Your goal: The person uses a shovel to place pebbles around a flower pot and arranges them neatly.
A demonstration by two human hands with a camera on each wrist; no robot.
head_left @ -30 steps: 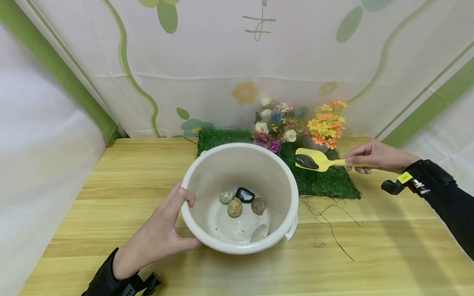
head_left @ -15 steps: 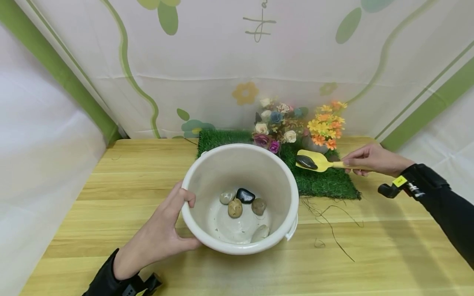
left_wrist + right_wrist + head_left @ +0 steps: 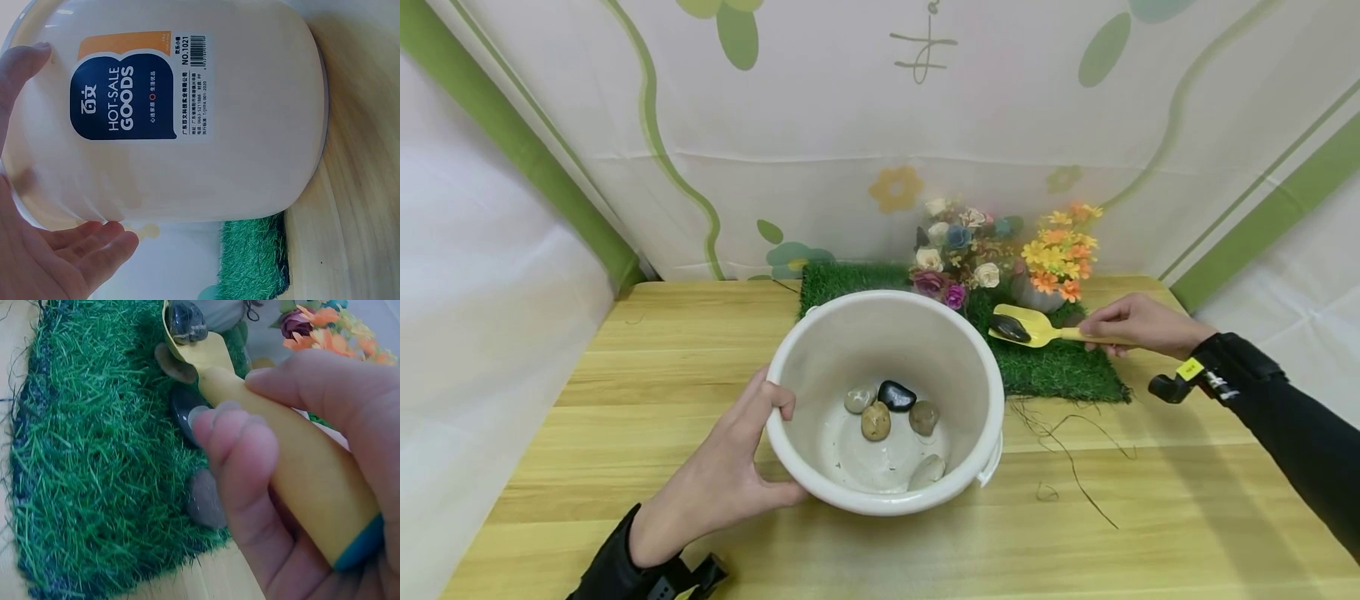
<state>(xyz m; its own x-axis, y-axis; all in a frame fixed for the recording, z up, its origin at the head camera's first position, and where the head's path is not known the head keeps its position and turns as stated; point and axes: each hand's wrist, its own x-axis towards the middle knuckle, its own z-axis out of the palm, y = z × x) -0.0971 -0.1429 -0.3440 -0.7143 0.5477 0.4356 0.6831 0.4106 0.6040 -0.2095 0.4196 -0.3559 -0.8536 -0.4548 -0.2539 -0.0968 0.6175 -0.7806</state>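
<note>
A white bucket (image 3: pixel 880 329) stands on the table, tipped slightly in the head view, with several stones inside, among them a black one (image 3: pixel 897 396) and a tan one (image 3: pixel 876 422). My left hand (image 3: pixel 722 471) grips its rim at the left, fingers bent over the edge and thumb along the outside. Right of the bucket, my right hand (image 3: pixel 1142 325) holds a toy shovel (image 3: pixel 1040 329) by its yellow handle (image 3: pixel 294 456). A dark stone (image 3: pixel 1009 328) lies in the shovel's scoop, over the artificial turf.
The green turf mat (image 3: pixel 1060 379) lies behind and right of the bucket. Mixed flowers (image 3: pixel 958 250) and a pot of yellow-orange flowers (image 3: pixel 1060 254) stand on it. In the right wrist view several stones, including a purplish one (image 3: pixel 206 497), rest on the turf. Dark strands (image 3: pixel 1067 458) lie on the wood.
My right hand has moved a little left, carrying the shovel and its stone closer to the bucket. The left hand and the bucket have stayed in place.
</note>
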